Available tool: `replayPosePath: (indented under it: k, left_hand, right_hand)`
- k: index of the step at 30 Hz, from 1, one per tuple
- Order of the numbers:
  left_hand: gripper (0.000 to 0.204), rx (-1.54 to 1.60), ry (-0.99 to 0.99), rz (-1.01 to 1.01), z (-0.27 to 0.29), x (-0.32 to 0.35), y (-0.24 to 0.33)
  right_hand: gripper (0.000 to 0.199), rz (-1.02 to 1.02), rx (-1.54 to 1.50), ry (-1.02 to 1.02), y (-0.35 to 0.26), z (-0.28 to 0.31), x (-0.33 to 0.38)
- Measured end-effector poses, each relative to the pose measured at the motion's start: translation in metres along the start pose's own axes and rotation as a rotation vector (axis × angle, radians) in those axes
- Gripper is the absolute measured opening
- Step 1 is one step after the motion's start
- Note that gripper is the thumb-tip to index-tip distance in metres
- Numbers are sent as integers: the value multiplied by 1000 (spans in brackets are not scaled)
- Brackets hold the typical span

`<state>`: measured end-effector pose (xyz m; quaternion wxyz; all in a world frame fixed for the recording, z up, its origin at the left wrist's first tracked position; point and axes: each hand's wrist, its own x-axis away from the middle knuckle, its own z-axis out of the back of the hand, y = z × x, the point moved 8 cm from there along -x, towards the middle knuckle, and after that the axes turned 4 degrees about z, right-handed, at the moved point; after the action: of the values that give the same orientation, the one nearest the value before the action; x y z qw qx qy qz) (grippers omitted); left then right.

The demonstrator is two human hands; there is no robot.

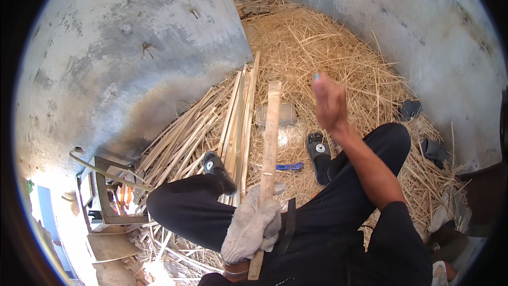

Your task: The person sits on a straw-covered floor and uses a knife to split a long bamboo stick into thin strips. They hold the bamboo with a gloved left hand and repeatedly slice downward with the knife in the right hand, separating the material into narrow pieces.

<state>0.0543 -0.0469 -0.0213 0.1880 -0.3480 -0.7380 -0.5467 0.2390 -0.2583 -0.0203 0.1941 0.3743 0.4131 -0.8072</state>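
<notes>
My left hand point(253, 226), in a pale knitted glove, is wrapped round the lower part of a bamboo strip point(271, 132). The strip stands lengthwise in front of me, its far end over the straw and its near end past my wrist. My right hand point(330, 103) is bare and raised to the right of the strip, apart from it. Its fingers are closed; a small bit of blue shows at their tip, but what they hold cannot be made out. A blue-handled cutter point(289, 167) lies on the shavings between my feet.
Long split bamboo strips point(239, 122) lie at the left, near my left shoe point(218, 172). A brick-like block point(277, 114) sits beyond the cutter. Straw-like shavings point(317, 37) heap against the grey walls point(143, 37). A wooden frame point(108, 193) stands at far left; dark scraps point(410, 110) lie right.
</notes>
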Motion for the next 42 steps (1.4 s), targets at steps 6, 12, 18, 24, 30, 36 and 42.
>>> replayPosePath:
  k: [6,12,18,24,30,36,42]
  left_hand:
    - [30,59,21,-92,9,-2,4]
    - [30,46,37,-86,8,-1,4]
    - [30,2,-16,-50,-1,16,-8]
    - [30,234,80,-82,-7,8,6]
    - [32,168,-42,-74,7,2,-2]
    - [29,203,-88,-34,3,3,-12]
    - [23,556,-382,-116,9,-16,-6]
  right_hand:
    - [45,179,-232,-310,-66,-39,21]
    - [45,265,10,-299,-63,-36,20]
    - [46,-70,701,-67,50,-35,-3]
    - [46,-195,150,-50,11,1,-14]
    - [43,175,-166,-339,-62,-24,12]
    - [52,255,-43,-290,-60,-27,15]
    - [53,251,214,-184,-29,-46,7]
